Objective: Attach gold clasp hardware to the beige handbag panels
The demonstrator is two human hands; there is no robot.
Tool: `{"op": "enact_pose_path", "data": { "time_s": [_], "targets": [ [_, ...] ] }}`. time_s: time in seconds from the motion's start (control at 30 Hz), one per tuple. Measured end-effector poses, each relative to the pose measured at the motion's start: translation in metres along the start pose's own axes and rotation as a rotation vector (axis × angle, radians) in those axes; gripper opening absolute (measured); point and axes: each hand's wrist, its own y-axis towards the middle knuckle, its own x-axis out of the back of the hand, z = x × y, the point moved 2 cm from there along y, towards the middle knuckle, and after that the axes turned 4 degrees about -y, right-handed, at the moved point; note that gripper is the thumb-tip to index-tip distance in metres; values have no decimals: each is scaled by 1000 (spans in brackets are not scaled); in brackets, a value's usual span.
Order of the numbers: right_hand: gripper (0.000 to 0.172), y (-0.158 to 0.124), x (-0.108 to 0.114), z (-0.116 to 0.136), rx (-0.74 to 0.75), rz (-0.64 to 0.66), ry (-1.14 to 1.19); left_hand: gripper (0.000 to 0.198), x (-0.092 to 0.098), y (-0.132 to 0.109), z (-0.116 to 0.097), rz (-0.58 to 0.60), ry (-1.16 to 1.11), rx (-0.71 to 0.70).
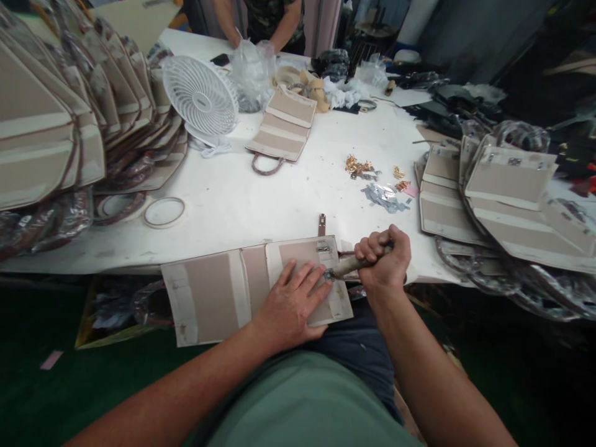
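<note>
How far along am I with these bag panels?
Done, it seems: the right-hand stack shows metal clasps already fitted. In hand: your left hand presses the open panel flat while your right hand works a tool at its clasp. Left: probably the big left stack, and loose fittings lie on the table.

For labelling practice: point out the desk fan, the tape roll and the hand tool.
desk fan (201, 99), head view, grille centre
tape roll (162, 226), head view, front rim
hand tool (345, 267), head view, handle
</note>
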Motion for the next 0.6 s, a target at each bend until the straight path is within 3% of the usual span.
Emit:
{"op": "enact_pose_path", "data": {
  "time_s": [0.2, 0.3, 0.47, 0.6],
  "targets": [
    [41, -6, -10, -4, 51, 81, -114, 77, -2, 0, 4, 20, -28, -4],
    [42, -22, -24, -6, 132, 211, -283, 77, 0, 0, 3, 39, -29, -3],
    [53, -42, -53, -4, 216, 540, -748, 80, 3, -3, 1, 29, -27, 24],
    [56, -43, -69, 5, 208, 608, -810, 85, 2, -6, 0, 4, -47, 40]
  ]
}}
